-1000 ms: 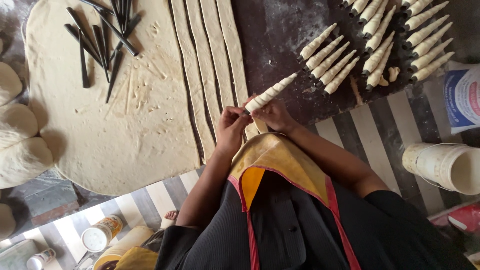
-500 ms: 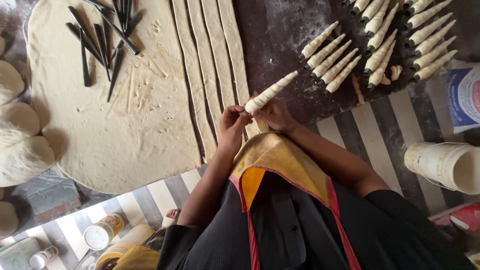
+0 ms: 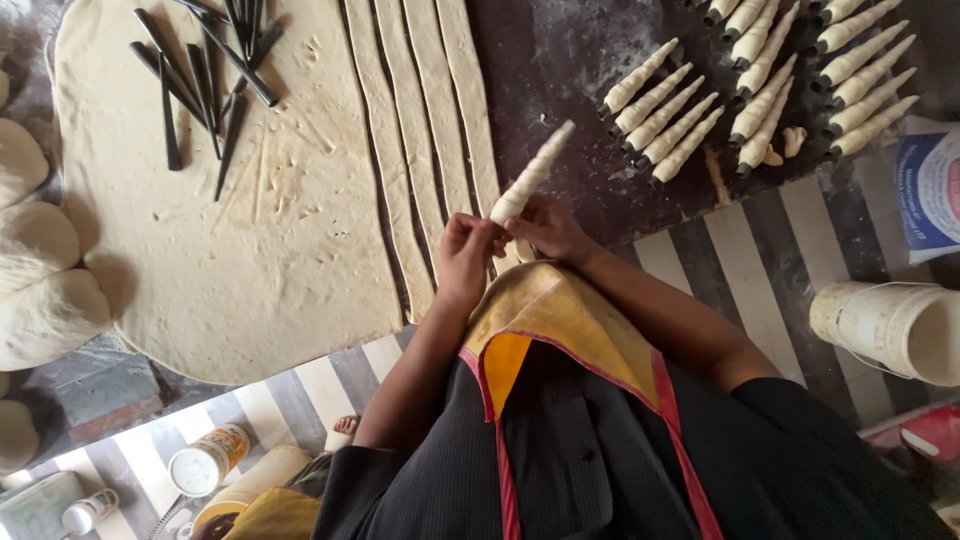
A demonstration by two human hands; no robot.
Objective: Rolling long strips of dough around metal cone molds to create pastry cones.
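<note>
head view: the left hand (image 3: 465, 255) and the right hand (image 3: 545, 228) meet just above the middle of the picture. both hands pinch the wide bottom end of a dough cone (image 3: 530, 178). the fingers are curled around it, and the two hands touch each other. the cone is wrapped in a spiral of dough, and its thin tip points toward 1 o'clock. it is held up in the air over the dark table (image 3: 560, 70).

at 12 o'clock from the hands lie long dough strips (image 3: 420, 130), side by side. the nearest strip runs down right under the hands. at 10 o'clock is a big flat sheet of dough (image 3: 230, 240), dusted with flour. on its top part, at about 11 o'clock, sits a pile of bare black cones (image 3: 205, 75), not wrapped yet.

at 2 o'clock, well apart from the hands, finished wrapped cones (image 3: 670, 110) lie in neat rows on the table. more rows sit farther right.

at 9 o'clock, at the left edge, are round dough balls (image 3: 40, 280). at 3 o'clock, far right, a white bucket (image 3: 880, 325) lies on its side on a striped cloth (image 3: 760, 250). at 7 o'clock is a small tin (image 3: 205, 462). the person wears a yellow apron (image 3: 560, 325) with red trim.
</note>
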